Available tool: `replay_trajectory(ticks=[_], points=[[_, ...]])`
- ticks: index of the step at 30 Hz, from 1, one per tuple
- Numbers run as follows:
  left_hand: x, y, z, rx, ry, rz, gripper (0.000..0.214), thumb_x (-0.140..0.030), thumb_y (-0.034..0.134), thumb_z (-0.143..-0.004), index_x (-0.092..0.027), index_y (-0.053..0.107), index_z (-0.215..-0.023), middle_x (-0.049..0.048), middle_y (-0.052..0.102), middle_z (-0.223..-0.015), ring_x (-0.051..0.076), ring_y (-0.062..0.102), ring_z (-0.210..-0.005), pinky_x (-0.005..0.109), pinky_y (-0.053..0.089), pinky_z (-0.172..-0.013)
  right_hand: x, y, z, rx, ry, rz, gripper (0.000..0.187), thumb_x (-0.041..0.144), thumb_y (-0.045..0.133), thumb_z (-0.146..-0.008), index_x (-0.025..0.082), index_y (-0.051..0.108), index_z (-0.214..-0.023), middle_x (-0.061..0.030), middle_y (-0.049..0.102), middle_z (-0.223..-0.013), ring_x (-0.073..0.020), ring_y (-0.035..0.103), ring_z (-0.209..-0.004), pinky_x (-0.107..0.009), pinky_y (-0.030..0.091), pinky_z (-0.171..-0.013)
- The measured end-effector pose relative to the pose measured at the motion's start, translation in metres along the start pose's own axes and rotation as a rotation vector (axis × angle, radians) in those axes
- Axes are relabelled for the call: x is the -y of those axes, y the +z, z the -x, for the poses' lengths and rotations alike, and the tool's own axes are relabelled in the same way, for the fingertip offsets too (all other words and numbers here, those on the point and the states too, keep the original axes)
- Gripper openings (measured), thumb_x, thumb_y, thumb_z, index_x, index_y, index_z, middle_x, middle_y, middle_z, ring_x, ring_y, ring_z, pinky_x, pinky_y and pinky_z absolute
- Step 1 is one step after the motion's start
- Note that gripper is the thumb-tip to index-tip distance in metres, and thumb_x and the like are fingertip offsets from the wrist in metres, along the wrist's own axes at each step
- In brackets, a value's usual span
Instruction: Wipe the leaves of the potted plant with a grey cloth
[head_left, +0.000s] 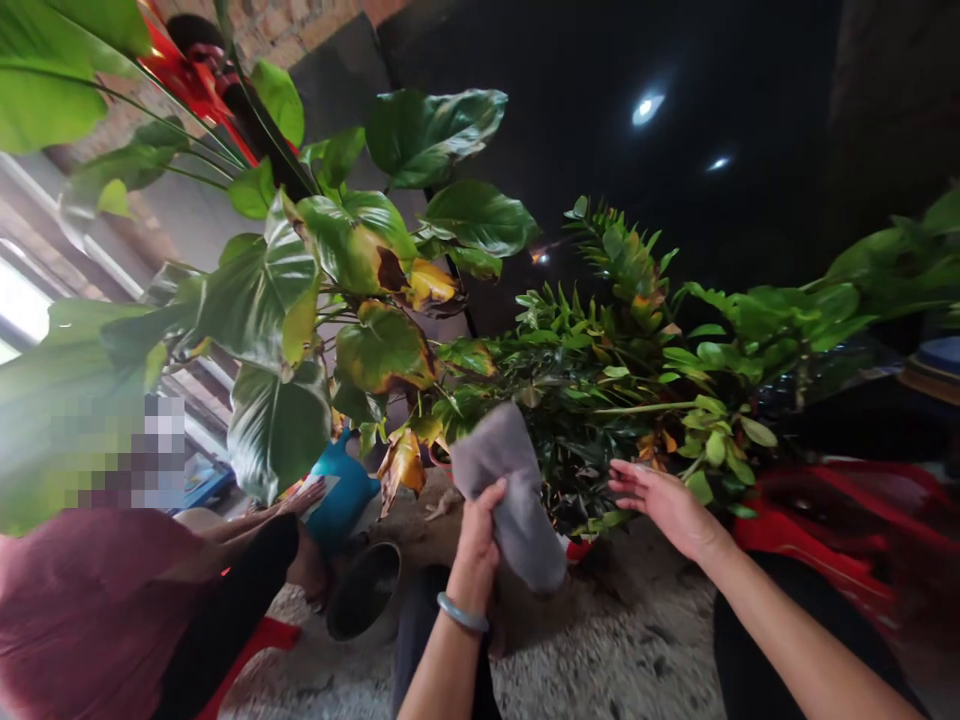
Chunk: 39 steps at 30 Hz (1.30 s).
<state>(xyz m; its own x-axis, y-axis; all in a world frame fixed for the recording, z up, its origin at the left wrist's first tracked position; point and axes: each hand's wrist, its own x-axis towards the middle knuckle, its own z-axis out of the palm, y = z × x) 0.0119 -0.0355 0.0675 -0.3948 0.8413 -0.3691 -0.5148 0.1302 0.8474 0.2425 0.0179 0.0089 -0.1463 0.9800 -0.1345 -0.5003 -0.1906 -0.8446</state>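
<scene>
My left hand (477, 535) is closed round a grey cloth (508, 490) that hangs down in front of me; a pale green bangle sits on that wrist. My right hand (660, 500) is open, fingers stretched towards the small-leaved plant (600, 340) in front, close to its lower stems. A big-leaved plant (337, 290) with yellowing, brown-edged leaves rises on the left.
Another person in a dark red top (90, 600) sits at the left, one hand on a blue watering can (341, 495). A dark round pot (364, 590) lies on the pale rough floor (600, 660). A red plastic thing (840, 520) stands at the right.
</scene>
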Motion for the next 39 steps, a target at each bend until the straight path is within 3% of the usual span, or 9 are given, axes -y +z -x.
replay_trajectory(ticks=[5, 11, 13, 19, 22, 27, 31, 36, 39], points=[[0.050, -0.027, 0.024, 0.112, -0.239, -0.128, 0.030, -0.017, 0.075, -0.042, -0.016, 0.065, -0.071, 0.0018, 0.068, -0.055, 0.021, 0.063, -0.051, 0.032, 0.051, -0.052, 0.002, -0.003, 0.002, -0.015, 0.015, -0.002, 0.023, 0.037, 0.073, -0.064, 0.022, 0.078, -0.082, -0.0104, 0.077, -0.091, -0.0249, 0.070, -0.080, -0.034, 0.054, -0.065], [-0.023, 0.003, 0.022, 0.217, -0.053, 0.055, 0.033, -0.024, 0.079, -0.038, -0.013, 0.069, -0.068, 0.0013, 0.070, -0.059, 0.019, 0.064, -0.055, 0.034, 0.056, -0.069, 0.005, -0.005, 0.003, -0.028, -0.015, -0.035, 0.024, 0.040, 0.075, -0.063, 0.023, 0.078, -0.080, -0.0094, 0.078, -0.086, -0.0258, 0.071, -0.078, -0.035, 0.055, -0.064], [-0.027, 0.015, 0.010, 0.193, 0.016, 0.078, 0.034, -0.026, 0.081, -0.040, -0.015, 0.067, -0.068, -0.0004, 0.069, -0.059, 0.017, 0.062, -0.053, 0.034, 0.056, -0.068, 0.004, -0.005, 0.003, -0.020, -0.017, -0.029, 0.023, 0.038, 0.074, -0.064, 0.023, 0.078, -0.081, -0.0095, 0.078, -0.088, -0.0265, 0.071, -0.080, -0.036, 0.055, -0.064], [0.040, -0.010, 0.010, 0.287, -0.187, -0.263, 0.042, -0.012, 0.078, -0.042, -0.015, 0.070, -0.082, 0.0044, 0.073, -0.067, 0.024, 0.067, -0.065, 0.036, 0.053, -0.065, 0.002, -0.003, 0.002, -0.050, 0.019, -0.017, 0.018, 0.033, 0.071, -0.068, 0.022, 0.078, -0.081, -0.0102, 0.078, -0.089, -0.0241, 0.071, -0.078, -0.032, 0.055, -0.060], [0.036, -0.016, 0.019, 0.443, -0.211, -0.219, 0.050, -0.010, 0.078, -0.039, -0.015, 0.072, -0.088, 0.0068, 0.076, -0.078, 0.028, 0.069, -0.078, 0.038, 0.054, -0.075, 0.004, -0.004, 0.003, -0.067, 0.052, -0.043, 0.016, 0.035, 0.071, -0.069, 0.022, 0.078, -0.075, -0.0098, 0.078, -0.084, -0.0229, 0.071, -0.074, -0.030, 0.055, -0.057], [-0.030, 0.034, 0.004, 0.402, -0.018, -0.037, 0.043, -0.026, 0.086, -0.037, -0.012, 0.070, -0.075, 0.0055, 0.073, -0.068, 0.021, 0.065, -0.061, 0.035, 0.055, -0.070, 0.004, -0.003, 0.003, -0.045, 0.042, -0.046, 0.021, 0.042, 0.072, -0.068, 0.023, 0.079, -0.076, -0.0089, 0.078, -0.082, -0.0242, 0.071, -0.075, -0.032, 0.056, -0.058], [-0.026, 0.064, -0.010, 0.276, 0.135, -0.080, 0.040, -0.024, 0.085, -0.041, -0.014, 0.070, -0.077, 0.0030, 0.072, -0.067, 0.018, 0.063, -0.059, 0.032, 0.053, -0.068, 0.002, 0.001, 0.002, -0.094, 0.040, -0.052, 0.019, 0.041, 0.073, -0.068, 0.024, 0.078, -0.075, -0.0079, 0.078, -0.084, -0.0225, 0.070, -0.073, -0.029, 0.054, -0.054], [0.021, 0.024, 0.003, 0.545, -0.150, -0.512, 0.039, -0.013, 0.081, -0.038, -0.013, 0.076, -0.077, 0.0055, 0.073, -0.070, 0.025, 0.066, -0.069, 0.037, 0.052, -0.069, 0.005, -0.001, 0.002, -0.152, 0.078, -0.038, 0.021, 0.042, 0.073, -0.069, 0.021, 0.078, -0.072, -0.0091, 0.078, -0.079, -0.0204, 0.069, -0.067, -0.027, 0.053, -0.050], [0.006, 0.011, 0.011, 0.653, -0.108, -0.543, 0.039, -0.011, 0.082, -0.036, -0.017, 0.077, -0.074, 0.0027, 0.074, -0.072, 0.025, 0.065, -0.074, 0.035, 0.051, -0.073, 0.007, -0.005, 0.002, -0.105, 0.079, -0.070, 0.022, 0.043, 0.075, -0.067, 0.021, 0.077, -0.071, -0.0086, 0.078, -0.079, -0.0210, 0.070, -0.068, -0.027, 0.055, -0.052]])
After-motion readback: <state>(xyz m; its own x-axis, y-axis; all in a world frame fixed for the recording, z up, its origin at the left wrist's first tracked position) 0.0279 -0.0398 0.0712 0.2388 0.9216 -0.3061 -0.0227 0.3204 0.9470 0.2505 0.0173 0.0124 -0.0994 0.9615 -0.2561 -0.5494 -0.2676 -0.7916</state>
